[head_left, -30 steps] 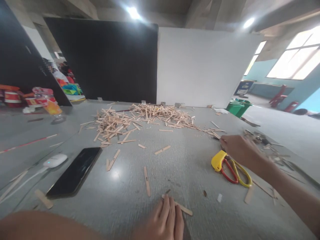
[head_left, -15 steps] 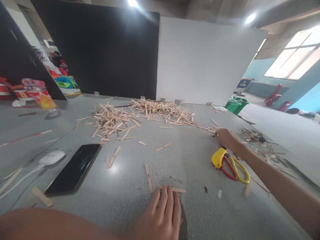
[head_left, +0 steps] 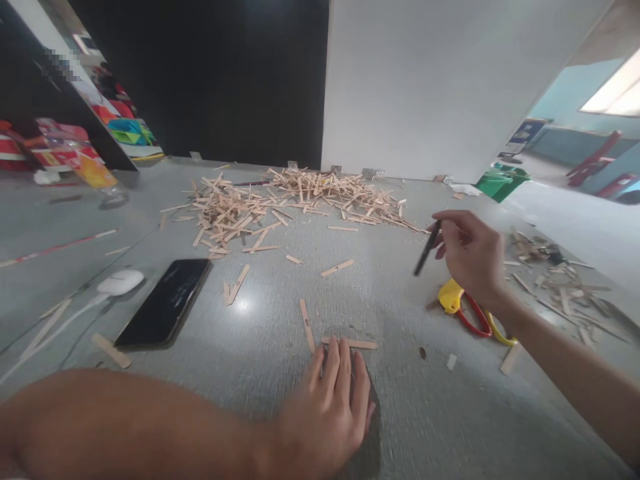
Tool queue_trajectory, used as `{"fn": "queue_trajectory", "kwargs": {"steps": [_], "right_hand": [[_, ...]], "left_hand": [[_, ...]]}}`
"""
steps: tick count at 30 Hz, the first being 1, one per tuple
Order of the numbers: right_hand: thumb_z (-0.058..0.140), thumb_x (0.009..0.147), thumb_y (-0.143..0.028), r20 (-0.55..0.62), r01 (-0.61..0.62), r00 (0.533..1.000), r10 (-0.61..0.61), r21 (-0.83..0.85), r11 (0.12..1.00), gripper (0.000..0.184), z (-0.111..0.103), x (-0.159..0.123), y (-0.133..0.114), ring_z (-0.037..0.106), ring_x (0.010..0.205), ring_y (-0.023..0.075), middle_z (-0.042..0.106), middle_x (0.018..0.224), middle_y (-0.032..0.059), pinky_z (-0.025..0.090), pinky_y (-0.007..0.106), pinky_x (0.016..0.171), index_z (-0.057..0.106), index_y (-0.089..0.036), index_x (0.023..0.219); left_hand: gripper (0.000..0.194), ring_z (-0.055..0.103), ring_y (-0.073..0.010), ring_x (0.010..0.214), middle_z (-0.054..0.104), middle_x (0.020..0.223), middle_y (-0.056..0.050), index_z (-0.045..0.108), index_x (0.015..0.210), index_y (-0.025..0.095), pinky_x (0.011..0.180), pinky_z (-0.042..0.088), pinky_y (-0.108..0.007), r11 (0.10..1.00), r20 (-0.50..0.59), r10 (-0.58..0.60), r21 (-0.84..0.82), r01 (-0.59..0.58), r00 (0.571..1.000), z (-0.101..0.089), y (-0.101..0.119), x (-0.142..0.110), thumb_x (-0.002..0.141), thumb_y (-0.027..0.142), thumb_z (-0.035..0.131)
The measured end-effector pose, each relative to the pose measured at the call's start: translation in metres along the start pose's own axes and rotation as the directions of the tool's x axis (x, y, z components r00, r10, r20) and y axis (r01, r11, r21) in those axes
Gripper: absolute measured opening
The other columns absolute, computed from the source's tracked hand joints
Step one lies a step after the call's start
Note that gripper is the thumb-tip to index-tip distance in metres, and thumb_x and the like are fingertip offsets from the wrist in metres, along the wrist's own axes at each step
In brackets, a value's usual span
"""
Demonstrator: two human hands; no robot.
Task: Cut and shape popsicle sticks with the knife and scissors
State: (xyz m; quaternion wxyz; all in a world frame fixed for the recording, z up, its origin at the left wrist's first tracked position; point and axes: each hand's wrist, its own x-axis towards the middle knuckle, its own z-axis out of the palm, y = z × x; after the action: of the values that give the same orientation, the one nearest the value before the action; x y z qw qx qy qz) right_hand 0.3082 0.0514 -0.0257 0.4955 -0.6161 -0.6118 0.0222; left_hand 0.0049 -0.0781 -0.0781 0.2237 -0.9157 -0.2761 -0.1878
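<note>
My left hand [head_left: 333,403] lies flat on the grey table [head_left: 280,393], fingers together and stretched out, fingertips touching a short wooden stick [head_left: 350,343]. Another stick [head_left: 307,325] lies just left of it. My right hand [head_left: 470,257] is raised above the table and pinches a thin black pen [head_left: 427,249] that points down to the left. Yellow and red scissors [head_left: 467,313] lie on the table beneath that hand.
A large heap of wooden sticks [head_left: 290,203] covers the far middle of the table. A black phone [head_left: 167,303] and a white mouse [head_left: 120,282] lie at the left. More stick scraps [head_left: 555,273] are scattered at the right. Black and white boards stand behind.
My right hand has lifted from the table beside the scissors with the black pen in its fingers and moved nearer. My left hand stayed on the short stick.
</note>
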Motion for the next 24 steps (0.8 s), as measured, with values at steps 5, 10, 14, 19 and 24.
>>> {"fn": "queue_trajectory", "kwargs": {"steps": [5,10,14,19,24], "right_hand": [[0.079,0.089,-0.043,0.098,-0.096,0.993,0.063,0.389,0.916,0.029,0.015,-0.048,-0.049,0.044,0.047,0.0086,0.057,0.085,-0.0019,0.035,0.025,0.038,0.061,-0.025,0.102],[0.056,0.104,-0.046,0.547,-0.389,0.832,0.095,0.452,0.803,0.024,0.028,-0.080,-0.073,0.047,0.040,0.0096,0.059,0.058,-0.0050,0.038,0.022,0.037,0.062,-0.023,0.098],[0.060,0.101,-0.049,0.785,-0.553,0.614,0.082,0.354,0.754,0.038,0.032,-0.093,-0.081,0.063,0.042,0.0136,0.069,0.063,0.0029,0.047,0.022,0.037,0.066,-0.017,0.081],[0.070,0.096,-0.040,0.872,-0.597,0.486,0.053,0.287,0.749,0.027,0.038,-0.105,-0.076,0.063,0.050,0.0123,0.069,0.062,0.0002,0.052,0.022,0.047,0.061,-0.019,0.079],[0.072,0.096,-0.038,0.892,-0.599,0.449,0.058,0.252,0.760,0.028,0.040,-0.113,-0.067,0.061,0.050,0.0114,0.065,0.059,-0.0026,0.050,0.021,0.047,0.061,-0.020,0.079]], "left_hand": [[0.040,0.076,-0.0335,0.105,0.078,0.114,-0.024,0.069,0.117,-0.001,0.093,0.050,-0.044,1.000,-0.004,0.015,-0.010,-0.015,1.000,0.002,-0.001,-0.001,0.105,0.031,0.048],[0.040,0.075,-0.0316,0.104,0.079,0.113,-0.022,0.069,0.118,0.001,0.090,0.046,-0.042,0.999,-0.018,0.030,-0.026,-0.030,0.999,0.003,-0.002,-0.001,0.106,0.032,0.047],[0.037,0.075,-0.0338,0.104,0.080,0.111,-0.021,0.070,0.115,0.003,0.092,0.045,-0.044,0.999,-0.039,0.000,-0.034,-0.002,0.999,0.003,-0.001,0.001,0.106,0.030,0.046],[0.038,0.077,-0.0341,0.099,0.080,0.107,-0.021,0.070,0.111,0.002,0.091,0.045,-0.045,0.999,-0.071,-0.031,-0.035,0.028,0.997,0.005,-0.001,0.002,0.106,0.028,0.043],[0.040,0.078,-0.0324,0.099,0.080,0.107,-0.023,0.071,0.110,0.000,0.089,0.048,-0.043,1.000,-0.045,-0.014,-0.025,0.013,0.999,0.005,-0.003,0.003,0.106,0.028,0.043]]}}
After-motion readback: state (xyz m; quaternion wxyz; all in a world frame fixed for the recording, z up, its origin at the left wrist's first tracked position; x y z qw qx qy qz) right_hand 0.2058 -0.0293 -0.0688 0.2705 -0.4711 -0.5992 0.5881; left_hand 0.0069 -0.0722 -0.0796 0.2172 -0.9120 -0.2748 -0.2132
